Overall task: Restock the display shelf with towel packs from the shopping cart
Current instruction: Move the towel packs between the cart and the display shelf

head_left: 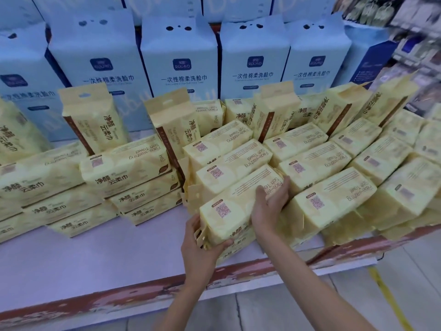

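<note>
A yellow towel pack (238,201) lies flat on top of a stack at the front of the white display shelf (95,256). My left hand (202,244) grips its near left corner, thumb on the front face and fingers under the end flap. My right hand (269,206) lies on the pack's top right side, fingers wrapped over its far edge. Behind it, two more yellow packs (233,163) lie in the same row. The shopping cart is out of view.
Stacks of yellow packs (128,168) fill the left and the right (334,199) of the shelf, some upright (95,120). Tall blue-white towel boxes (179,58) line the back. The shelf has a worn red front edge (143,287); tiled floor (358,295) lies below.
</note>
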Demonstrator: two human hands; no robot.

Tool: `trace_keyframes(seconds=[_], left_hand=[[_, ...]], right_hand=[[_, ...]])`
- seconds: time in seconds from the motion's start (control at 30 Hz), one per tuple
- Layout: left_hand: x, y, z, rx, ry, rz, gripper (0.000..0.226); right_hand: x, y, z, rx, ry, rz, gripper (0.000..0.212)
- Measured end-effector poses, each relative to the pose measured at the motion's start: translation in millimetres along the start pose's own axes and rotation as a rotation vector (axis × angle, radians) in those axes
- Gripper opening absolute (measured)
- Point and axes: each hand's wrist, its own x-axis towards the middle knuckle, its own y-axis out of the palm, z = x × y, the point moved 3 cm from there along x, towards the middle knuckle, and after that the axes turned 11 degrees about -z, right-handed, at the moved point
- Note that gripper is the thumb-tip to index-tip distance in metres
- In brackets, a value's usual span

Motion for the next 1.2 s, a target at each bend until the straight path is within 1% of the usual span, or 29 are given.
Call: trace_keyframes(seconds=[0.13, 0.4, 0.57, 0.63, 0.73, 0.83, 0.9, 1.03, 1.2], left_hand=[[-1.8, 1.0, 3.1, -0.003, -0.003, -0.005, 0.087], [-3.6, 2.8, -1.4, 0.03, -0.012, 0.009, 0.092], [-5.4, 3.2, -5.2, 0.06, -0.031, 0.021, 0.094], [-6.1, 2.5, -9.2, 0.074, -0.024, 0.031, 0.095], [-12.8, -0.5, -12.8, 0.118, -0.023, 0.025, 0.099], [-25.1, -11.1, -10.4, 0.125, -0.104, 0.012, 0.103], [-37.5, -21.5, -6.9, 0.102, -0.177, -0.002, 0.097], [-79.3, -40.3, 2.2, 0.124, -0.311, -0.053, 0.065], [-149.8, -54.1, 10.3, 0.065, -0.377, -0.16, 0.035]], right_hand=[[-9.5, -1.2, -7.8, 0.005, -0.021, 0.043, 0.079], [-7.6, -8.0, -6.9, 0.02, 0.085, 0.096, 0.084], [-5.6, -18.4, -9.6, -0.042, 0.151, 0.147, 0.085], [-8.6, -25.6, -10.4, -0.024, 0.188, 0.179, 0.082], [-19.2, -38.5, -8.6, 0.013, 0.192, 0.236, 0.075], [-33.6, -53.6, -11.0, 0.035, 0.171, 0.303, 0.066], [-42.2, -65.1, -18.1, 0.012, 0.148, 0.367, 0.059], [-59.7, -91.2, -44.5, -0.131, 0.023, 0.57, 0.04], [-81.5, -121.2, -83.9, -0.357, -0.072, 0.869, 0.034]])
